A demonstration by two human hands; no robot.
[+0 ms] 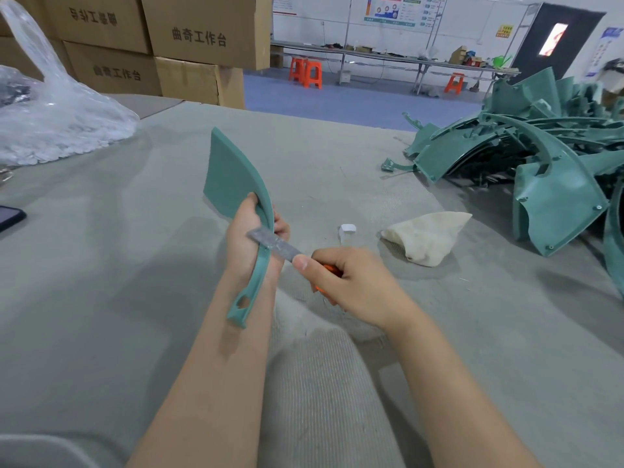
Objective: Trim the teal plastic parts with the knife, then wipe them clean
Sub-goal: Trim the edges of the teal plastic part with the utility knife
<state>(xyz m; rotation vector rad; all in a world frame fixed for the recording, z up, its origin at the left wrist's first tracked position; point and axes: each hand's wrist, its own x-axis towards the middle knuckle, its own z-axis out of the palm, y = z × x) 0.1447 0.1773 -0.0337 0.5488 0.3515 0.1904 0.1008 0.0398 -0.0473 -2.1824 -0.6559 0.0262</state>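
The left hand (251,238) grips a teal plastic part (233,184) around its narrow curved stem, thumb on the near face and fingers wrapped behind, so the broad fan-shaped end stands above the hand and the slotted tail hangs below the wrist. The right hand (351,282) is closed around the orange handle of a knife (275,244), thumb pressed along the top; its grey blade reaches leftward from this hand and lies across the part's stem, right by the left palm. Both hands are raised over the grey felt-covered counter (135,265). Just beyond the right hand sit a small white piece (347,231) and a crumpled cream cloth (427,238). Farther to its right a heap of teal parts (540,157) lies on the counter. Well off from the left hand are a clear plastic bag (57,109) and stacked cardboard boxes (189,38).
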